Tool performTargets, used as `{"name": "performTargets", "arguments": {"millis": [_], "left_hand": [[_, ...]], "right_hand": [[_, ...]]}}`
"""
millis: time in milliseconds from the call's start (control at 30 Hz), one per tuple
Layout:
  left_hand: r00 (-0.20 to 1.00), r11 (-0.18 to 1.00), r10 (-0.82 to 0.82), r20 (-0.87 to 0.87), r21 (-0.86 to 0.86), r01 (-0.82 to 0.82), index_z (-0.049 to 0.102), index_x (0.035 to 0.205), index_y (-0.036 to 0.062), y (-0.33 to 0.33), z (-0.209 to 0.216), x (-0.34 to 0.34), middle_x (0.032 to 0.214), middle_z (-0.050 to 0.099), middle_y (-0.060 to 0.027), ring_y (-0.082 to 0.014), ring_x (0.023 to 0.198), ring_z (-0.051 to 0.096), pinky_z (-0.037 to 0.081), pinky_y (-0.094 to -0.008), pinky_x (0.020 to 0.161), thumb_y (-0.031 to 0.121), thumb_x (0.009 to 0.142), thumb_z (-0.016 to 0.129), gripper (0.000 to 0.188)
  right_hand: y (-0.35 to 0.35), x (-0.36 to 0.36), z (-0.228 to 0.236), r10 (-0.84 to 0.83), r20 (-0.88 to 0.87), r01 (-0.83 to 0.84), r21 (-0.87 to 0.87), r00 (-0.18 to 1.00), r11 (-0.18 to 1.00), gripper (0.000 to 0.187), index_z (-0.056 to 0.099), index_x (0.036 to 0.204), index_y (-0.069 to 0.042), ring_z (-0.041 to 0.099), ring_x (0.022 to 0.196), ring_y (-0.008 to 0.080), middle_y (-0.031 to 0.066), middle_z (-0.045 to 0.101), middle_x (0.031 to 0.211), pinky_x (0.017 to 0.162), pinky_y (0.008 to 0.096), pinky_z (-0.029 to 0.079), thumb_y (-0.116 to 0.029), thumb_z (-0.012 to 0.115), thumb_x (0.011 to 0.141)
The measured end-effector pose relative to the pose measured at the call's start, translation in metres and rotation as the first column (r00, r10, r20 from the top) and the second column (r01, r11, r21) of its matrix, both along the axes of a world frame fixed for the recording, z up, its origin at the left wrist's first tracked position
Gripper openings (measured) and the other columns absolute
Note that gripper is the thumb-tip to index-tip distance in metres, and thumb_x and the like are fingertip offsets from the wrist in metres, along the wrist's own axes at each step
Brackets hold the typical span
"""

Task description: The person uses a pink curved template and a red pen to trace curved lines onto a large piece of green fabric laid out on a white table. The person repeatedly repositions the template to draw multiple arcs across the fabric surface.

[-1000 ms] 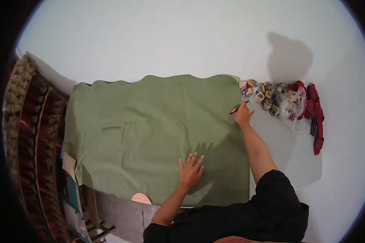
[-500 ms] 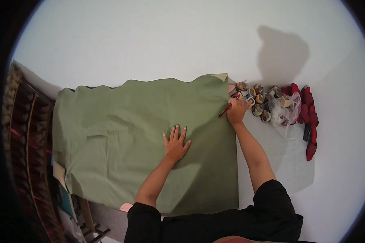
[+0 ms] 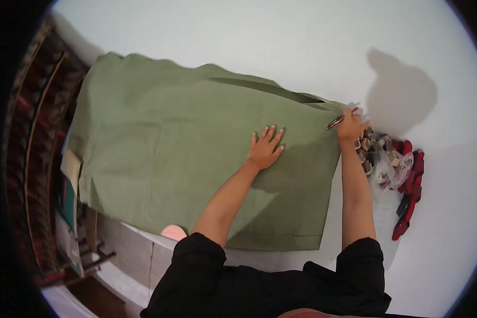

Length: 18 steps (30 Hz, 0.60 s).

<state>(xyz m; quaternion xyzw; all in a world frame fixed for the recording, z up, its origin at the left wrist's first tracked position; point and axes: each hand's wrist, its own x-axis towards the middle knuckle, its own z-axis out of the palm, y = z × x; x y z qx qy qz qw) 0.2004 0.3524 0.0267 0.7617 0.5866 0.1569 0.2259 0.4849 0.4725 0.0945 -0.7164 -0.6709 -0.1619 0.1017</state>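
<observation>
Where the fisheye rim darkens at the far left, a patterned dark red rug (image 3: 29,159) is cut off and hard to make out, and small items at the lower left edge cannot be identified. Beside it, a large green cloth (image 3: 185,159) is spread flat over a white surface (image 3: 281,47), a small pink object (image 3: 173,231) being half hidden under its near edge. Near the cloth's right half, the left hand (image 3: 265,149) is laid palm down with fingers spread apart, pressed on the fabric and closed on nothing. Further right, at the cloth's far right corner, a red pen (image 3: 338,121) is pinched in the right hand (image 3: 351,127), its tip resting on the fabric. Just right of that hand, a clear bag (image 3: 388,165) of small brownish pieces is seen, too blurred to tell apart, and beyond it lies a red object (image 3: 411,196).
</observation>
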Motion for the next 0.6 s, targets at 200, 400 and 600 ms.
{"name": "performTargets", "arguments": {"millis": [200,400,600], "left_hand": [[0.991,0.988,-0.101,0.09,0.129,0.089,0.024,0.15,0.0214,-0.049,0.018,-0.035,0.154,0.027,-0.0078,-0.0289,0.143,0.022,0.013,-0.0596,0.113,0.036,0.099,0.038,0.055],[0.988,0.995,-0.062,0.139,0.085,0.05,0.028,0.149,0.0191,-0.171,0.059,-0.115,0.149,0.037,-0.008,-0.0321,0.14,0.029,0.015,-0.0625,0.111,0.028,0.095,0.047,0.057],[0.909,0.911,0.412,-0.057,0.056,-0.409,0.037,0.144,0.0171,-0.292,0.034,-0.219,0.144,0.044,-0.0098,-0.0313,0.137,0.035,0.016,-0.064,0.109,0.027,0.093,0.053,0.055]], "right_hand": [[-0.091,-0.045,-0.031,0.139,-0.303,-0.133,0.041,0.943,0.99,0.049,0.044,0.131,-0.006,0.036,0.133,0.0353,0.0124,0.052,0.132,0.103,0.0726,0.01,-0.025,0.058,0.088],[-0.29,-0.107,-0.055,0.235,-0.549,-0.404,-0.208,0.802,0.891,0.051,0.044,0.132,-0.005,0.029,0.139,0.0353,0.0161,0.034,0.15,0.105,0.0704,0.006,-0.029,0.06,0.089],[-0.396,-0.082,-0.067,-0.242,-0.402,0.103,-0.337,0.883,0.936,0.062,0.043,0.132,-0.006,0.026,0.14,0.0371,0.0162,0.036,0.148,0.103,0.0736,0.002,-0.042,0.063,0.086]]}}
